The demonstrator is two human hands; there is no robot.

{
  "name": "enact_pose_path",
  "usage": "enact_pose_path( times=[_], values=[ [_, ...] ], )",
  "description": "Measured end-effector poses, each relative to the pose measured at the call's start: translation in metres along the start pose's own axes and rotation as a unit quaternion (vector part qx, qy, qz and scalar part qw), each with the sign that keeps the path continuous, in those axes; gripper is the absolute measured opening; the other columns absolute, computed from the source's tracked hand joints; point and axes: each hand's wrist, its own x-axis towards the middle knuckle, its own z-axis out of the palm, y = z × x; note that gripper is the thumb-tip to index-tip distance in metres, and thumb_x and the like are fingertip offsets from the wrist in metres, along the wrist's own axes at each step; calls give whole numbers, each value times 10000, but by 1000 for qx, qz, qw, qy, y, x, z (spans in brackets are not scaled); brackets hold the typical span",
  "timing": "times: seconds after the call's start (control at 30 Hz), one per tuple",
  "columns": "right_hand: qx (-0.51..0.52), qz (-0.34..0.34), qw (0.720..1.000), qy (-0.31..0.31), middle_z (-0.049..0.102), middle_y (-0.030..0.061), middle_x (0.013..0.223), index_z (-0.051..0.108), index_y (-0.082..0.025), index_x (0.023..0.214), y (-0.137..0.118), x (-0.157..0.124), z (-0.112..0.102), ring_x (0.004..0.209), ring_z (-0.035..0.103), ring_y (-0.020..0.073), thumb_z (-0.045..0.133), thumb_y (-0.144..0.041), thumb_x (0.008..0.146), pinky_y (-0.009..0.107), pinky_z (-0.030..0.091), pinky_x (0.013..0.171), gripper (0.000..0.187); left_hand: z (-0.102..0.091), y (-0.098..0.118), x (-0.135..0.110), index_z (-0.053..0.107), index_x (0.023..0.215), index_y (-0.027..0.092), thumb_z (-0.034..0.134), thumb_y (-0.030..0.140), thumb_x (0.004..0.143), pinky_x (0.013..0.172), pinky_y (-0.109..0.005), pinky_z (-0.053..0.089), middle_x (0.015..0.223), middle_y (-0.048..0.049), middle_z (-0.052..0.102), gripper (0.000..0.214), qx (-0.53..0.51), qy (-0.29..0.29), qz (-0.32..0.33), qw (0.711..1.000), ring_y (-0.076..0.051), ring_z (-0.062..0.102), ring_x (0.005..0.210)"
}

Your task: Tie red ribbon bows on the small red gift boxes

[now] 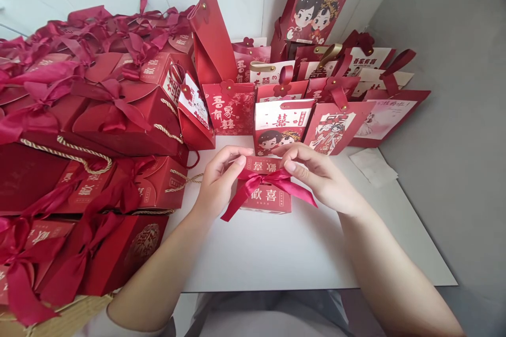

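Red box [277,204], lettered 歡喜 and tied with ribbon [242,197], sits mid-counter [272,258]. Left hand [220,176] and right hand [322,176] angle inward, fingers clamped on its far corners. Far bag [281,129] reads 囍.

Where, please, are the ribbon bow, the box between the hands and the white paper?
Ribbon bow [266,179], head view: its knot.
Box [264,203], head view: printed panel below the bow.
White paper [373,166], head view: middle of its surface.

A small red box [264,196], closed and printed with pale Chinese characters, sits on a white tabletop [276,258], its lettered top facing up. A glossy crimson ribbon [266,180] crosses it, knotted mid-top, tails splayed to either side.
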Motion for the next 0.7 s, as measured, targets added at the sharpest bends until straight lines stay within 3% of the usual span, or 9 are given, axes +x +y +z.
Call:
enact_pose_path(
  times=[0.17, 0.4, 0.5, 0.63, 0.7],
  values=[
    [-36, -9, 999, -28, 625, 55, 1302, 601, -233, 814, -2, 1, 1, 1310, 530, 260, 634, -416, 962, 425, 362, 1123, 238, -1, 7, -4, 707, 923, 230, 687, 346, 887, 1070, -386, 432, 1281, -65, 629, 123, 105, -65, 60, 991, -249, 580, 1230],
    [-21, -2, 1000, -18, 652, 61, 1248, 574, -227, 780, 4, 3, 6, 1260, 570, 250, 639, -405, 959, 410, 399, 1084, 260, 2, 14, -5, 636, 830, 216, 668, 259, 874, 1084, -391, 415, 1297, -60, 598, 69, 187, -93, 20, 978, -254, 517, 1315],
    [0, 8, 1000, -14, 655, 65, 1239, 565, -220, 787, 7, 4, 8, 1236, 583, 243, 634, -415, 960, 405, 414, 1067, 270, 2, 13, -5, 614, 827, 216, 642, 219, 870, 1046, -360, 442, 1265, -54, 603, 51, 178, -108, 10, 978, -243, 513, 1317],
    [28, 14, 999, -31, 664, 59, 1221, 545, -222, 819, 9, 5, 10, 1146, 615, 222, 607, -413, 977, 388, 457, 1005, 255, 2, 12, -5, 609, 833, 214, 613, 190, 860, 852, -294, 508, 1246, -44, 587, 36, 168, -116, -11, 979, -216, 591, 1166],
    [31, 16, 999, -36, 667, 59, 1197, 538, -222, 820, 9, 4, 11, 1120, 619, 220, 605, -411, 979, 392, 464, 994, 255, 2, 12, -6, 622, 844, 217, 611, 183, 856, 854, -296, 507, 1203, -43, 586, 37, 174, -114, -7, 978, -211, 597, 1138]
  ],
)
